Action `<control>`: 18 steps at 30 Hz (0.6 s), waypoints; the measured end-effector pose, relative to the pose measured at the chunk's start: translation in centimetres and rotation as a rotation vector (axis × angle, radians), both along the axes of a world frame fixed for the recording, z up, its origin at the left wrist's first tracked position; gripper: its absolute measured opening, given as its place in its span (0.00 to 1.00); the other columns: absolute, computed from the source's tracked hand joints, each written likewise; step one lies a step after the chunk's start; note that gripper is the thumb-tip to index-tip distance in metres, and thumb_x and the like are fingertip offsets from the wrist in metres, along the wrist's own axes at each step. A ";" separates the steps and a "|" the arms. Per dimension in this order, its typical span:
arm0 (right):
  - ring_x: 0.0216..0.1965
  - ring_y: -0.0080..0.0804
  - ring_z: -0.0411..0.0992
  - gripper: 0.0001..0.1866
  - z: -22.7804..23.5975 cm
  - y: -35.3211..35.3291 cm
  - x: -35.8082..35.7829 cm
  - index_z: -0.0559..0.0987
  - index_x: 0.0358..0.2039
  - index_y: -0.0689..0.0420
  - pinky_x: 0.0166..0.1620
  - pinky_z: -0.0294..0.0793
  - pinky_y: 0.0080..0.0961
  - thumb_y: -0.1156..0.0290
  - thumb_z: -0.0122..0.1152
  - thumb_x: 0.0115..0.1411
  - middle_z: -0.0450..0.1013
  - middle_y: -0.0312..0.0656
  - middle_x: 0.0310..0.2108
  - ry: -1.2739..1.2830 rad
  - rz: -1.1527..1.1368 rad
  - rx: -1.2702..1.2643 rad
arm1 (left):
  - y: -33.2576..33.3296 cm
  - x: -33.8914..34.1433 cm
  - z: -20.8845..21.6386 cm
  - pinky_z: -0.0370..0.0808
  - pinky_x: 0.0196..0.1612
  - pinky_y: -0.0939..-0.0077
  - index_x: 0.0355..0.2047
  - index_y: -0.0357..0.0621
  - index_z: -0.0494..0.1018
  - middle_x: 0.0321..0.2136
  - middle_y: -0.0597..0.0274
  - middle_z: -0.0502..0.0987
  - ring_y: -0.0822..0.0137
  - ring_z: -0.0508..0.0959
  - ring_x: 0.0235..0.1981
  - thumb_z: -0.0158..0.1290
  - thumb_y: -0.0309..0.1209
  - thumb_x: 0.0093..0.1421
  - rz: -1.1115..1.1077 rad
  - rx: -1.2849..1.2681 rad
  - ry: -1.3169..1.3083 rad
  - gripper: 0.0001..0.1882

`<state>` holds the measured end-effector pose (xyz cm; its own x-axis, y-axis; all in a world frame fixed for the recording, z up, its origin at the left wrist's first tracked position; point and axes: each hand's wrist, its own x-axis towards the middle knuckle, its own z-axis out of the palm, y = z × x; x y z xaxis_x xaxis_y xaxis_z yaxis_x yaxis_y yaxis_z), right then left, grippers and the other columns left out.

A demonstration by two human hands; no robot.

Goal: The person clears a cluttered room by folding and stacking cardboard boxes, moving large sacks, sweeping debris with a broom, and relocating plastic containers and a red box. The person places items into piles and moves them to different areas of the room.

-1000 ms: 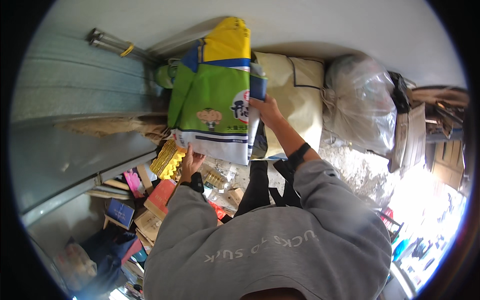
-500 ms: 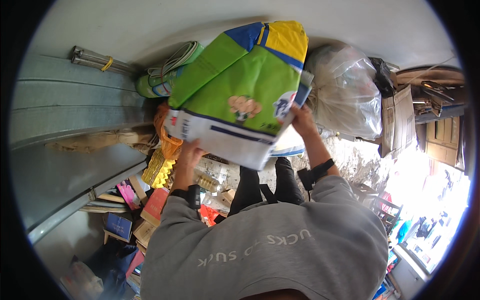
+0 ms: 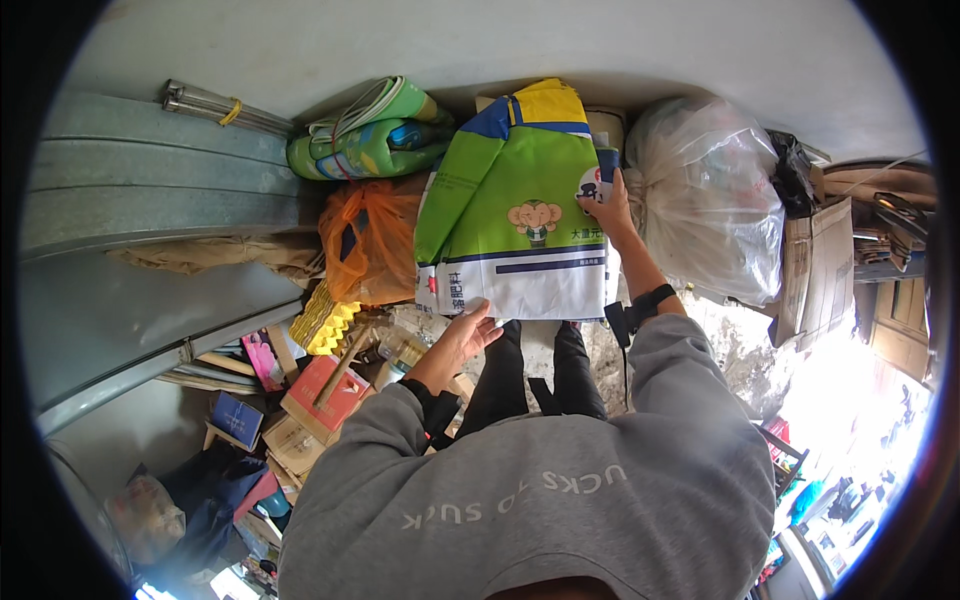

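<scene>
A folded woven sack (image 3: 515, 215), green with a white lower band and blue and yellow at the top, lies in front of me between an orange bag and a clear bag. At the sack's right edge, my right hand (image 3: 612, 208) grips it with the thumb on top; the fingers behind are hidden. My left hand (image 3: 466, 338) is open at the white lower edge, palm turned up and fingers apart. Whether its fingertips touch the sack is hard to see.
To the left stand an orange plastic bag (image 3: 370, 245) and rolled green mats (image 3: 370, 145). A bulging clear bag (image 3: 705, 205) and flattened cardboard (image 3: 815, 260) are at right. Yellow egg trays (image 3: 322, 320) and a red box (image 3: 325, 392) lie lower left. Bundled metal tubes (image 3: 225, 108) rest upper left.
The sack has come down and to the right, and now lies between the bags. My left hand has let go of its lower edge; my right hand keeps hold.
</scene>
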<state>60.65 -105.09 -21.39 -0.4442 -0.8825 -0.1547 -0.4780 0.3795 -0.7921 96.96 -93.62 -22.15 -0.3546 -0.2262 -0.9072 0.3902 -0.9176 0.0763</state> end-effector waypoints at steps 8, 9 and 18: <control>0.35 0.29 0.74 0.24 12.6 3.1 0.5 0.71 0.44 0.66 0.42 0.75 0.26 0.77 0.67 0.45 0.75 0.44 0.37 -0.756 -0.097 -0.157 | 0.2 0.5 7.1 0.67 0.52 0.49 0.54 0.50 0.63 0.48 0.61 0.67 0.62 0.66 0.51 0.64 0.45 0.52 -0.190 -0.275 -0.443 0.33; 0.34 0.29 0.74 0.24 15.5 3.7 1.3 0.71 0.43 0.66 0.40 0.76 0.27 0.76 0.67 0.45 0.75 0.42 0.35 -0.764 -0.094 -0.187 | -0.1 0.2 9.1 0.65 0.54 0.48 0.57 0.50 0.62 0.51 0.61 0.65 0.62 0.65 0.52 0.64 0.45 0.52 -0.276 -0.329 -0.583 0.36; 0.46 0.49 0.66 0.30 30.4 9.3 12.0 0.70 0.50 0.64 0.48 0.69 0.40 0.77 0.62 0.42 0.67 0.52 0.46 -0.015 0.682 -0.801 | -2.5 -9.1 26.0 0.67 0.56 0.71 0.61 0.36 0.53 0.56 0.56 0.61 0.67 0.65 0.57 0.65 0.45 0.50 -0.120 -1.230 0.022 0.47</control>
